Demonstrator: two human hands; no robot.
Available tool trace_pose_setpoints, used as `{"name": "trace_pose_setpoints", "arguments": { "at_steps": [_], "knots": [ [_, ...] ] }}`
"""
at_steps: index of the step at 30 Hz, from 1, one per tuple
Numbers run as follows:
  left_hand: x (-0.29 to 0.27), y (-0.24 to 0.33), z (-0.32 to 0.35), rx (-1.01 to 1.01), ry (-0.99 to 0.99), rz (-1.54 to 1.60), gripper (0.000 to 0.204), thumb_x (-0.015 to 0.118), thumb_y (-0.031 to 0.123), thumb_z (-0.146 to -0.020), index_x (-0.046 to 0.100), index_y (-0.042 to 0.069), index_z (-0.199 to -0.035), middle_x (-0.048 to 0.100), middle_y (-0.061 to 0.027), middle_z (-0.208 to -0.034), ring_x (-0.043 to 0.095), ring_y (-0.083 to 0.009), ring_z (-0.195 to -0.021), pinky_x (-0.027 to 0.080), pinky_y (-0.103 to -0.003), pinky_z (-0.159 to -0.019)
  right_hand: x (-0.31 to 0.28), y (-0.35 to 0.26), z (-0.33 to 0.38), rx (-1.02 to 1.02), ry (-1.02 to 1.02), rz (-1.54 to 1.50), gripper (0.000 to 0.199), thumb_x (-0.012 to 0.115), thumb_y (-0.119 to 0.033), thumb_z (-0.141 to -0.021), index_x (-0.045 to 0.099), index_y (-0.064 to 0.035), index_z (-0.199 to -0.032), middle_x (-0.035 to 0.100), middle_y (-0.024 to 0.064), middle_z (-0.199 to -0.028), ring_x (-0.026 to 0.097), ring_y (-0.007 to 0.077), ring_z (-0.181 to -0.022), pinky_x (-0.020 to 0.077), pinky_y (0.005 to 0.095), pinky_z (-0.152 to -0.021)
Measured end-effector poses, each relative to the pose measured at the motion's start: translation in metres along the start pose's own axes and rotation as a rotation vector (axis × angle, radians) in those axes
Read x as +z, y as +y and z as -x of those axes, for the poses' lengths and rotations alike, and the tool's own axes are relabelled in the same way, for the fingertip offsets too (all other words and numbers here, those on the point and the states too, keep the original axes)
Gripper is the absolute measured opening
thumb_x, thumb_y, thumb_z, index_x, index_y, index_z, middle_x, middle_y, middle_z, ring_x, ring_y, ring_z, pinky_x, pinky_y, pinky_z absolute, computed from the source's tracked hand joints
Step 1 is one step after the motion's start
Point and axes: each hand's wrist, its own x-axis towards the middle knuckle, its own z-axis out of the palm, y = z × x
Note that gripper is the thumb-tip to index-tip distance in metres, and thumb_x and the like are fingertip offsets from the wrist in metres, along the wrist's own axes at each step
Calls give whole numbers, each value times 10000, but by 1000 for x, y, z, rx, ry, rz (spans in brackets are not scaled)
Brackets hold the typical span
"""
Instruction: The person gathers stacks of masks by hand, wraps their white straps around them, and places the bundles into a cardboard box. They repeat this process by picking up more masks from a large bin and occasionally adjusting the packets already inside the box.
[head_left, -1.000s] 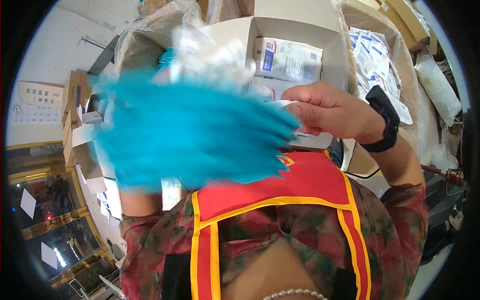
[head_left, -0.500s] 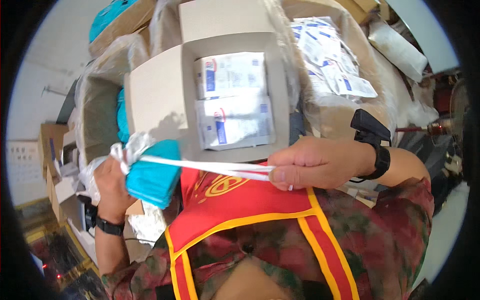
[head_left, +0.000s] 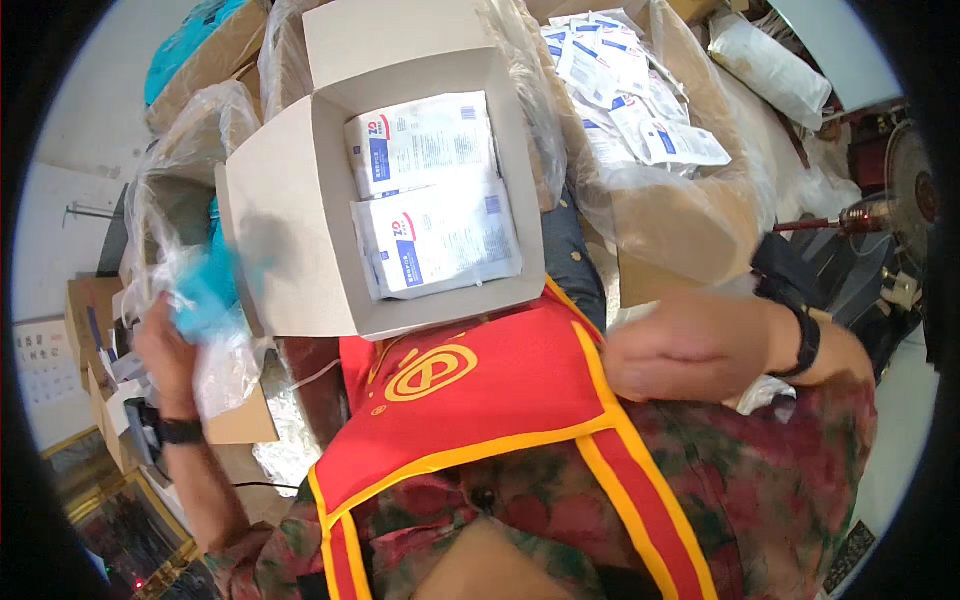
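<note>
My left hand (head_left: 165, 345), smeared by motion, is at the left box. A blurred teal cloth bundle (head_left: 205, 292) lies against its fingers, and I cannot tell whether they still grip it. My right hand (head_left: 690, 345) is held out to the right of my red apron (head_left: 500, 385). It is blurred too, its fingers look curled under, and anything inside them is hidden. Between the hands stands an open pale carton (head_left: 440, 325) with its flaps out. In it lie two stacks of white-and-blue flat packets, a far stack (head_left: 425, 140) and a near stack (head_left: 440, 235).
On the left is a cardboard box with a clear plastic liner (head_left: 185, 130) and teal items inside. At the back right, another lined box (head_left: 690, 225) holds loose white-and-blue packets (head_left: 640, 95). A fan (head_left: 915, 185) stands at far right.
The teal bundle has moved left and back with my left hand, toward the lined box. The white strips stretched between my hands are gone from there. My right hand has moved right.
</note>
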Motion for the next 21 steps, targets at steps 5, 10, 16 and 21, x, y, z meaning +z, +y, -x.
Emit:
{"name": "trace_pose_setpoints", "arguments": {
  "at_steps": [5,10,16,21],
  "knots": [
    [-62,-32,1,-375,88,76,353,609,136,-831,601,16,-1163,661,-195,-1042,647,-312,-940,499,-358,-805,-14,27,58,110,649,437,208,498,-233,-974,506,-47,-881,439,4,-665,454,116,-576,362,249,-521],
    [-36,48,-38,-167,167,305,292,608,129,-847,601,-34,-1089,655,-205,-999,631,-317,-909,471,-352,-811,9,100,49,-12,833,-1040,134,532,-182,-954,541,-49,-959,435,-32,-642,324,15,-476,256,152,-415],
    [-27,126,-35,-410,77,572,246,691,177,-860,666,-4,-1024,623,-18,-794,499,-71,-600,379,-218,-502,86,200,85,58,1070,-1316,138,537,-172,-947,545,-38,-980,497,-16,-695,379,24,-516,288,161,-403],
    [-21,172,-49,35,17,640,251,668,93,-850,657,-54,-1054,670,-92,-998,617,-134,-857,496,-250,-712,130,293,85,304,1336,-1513,126,559,-131,-919,572,-43,-1008,577,26,-823,570,99,-733,479,208,-605]
  ]
}}
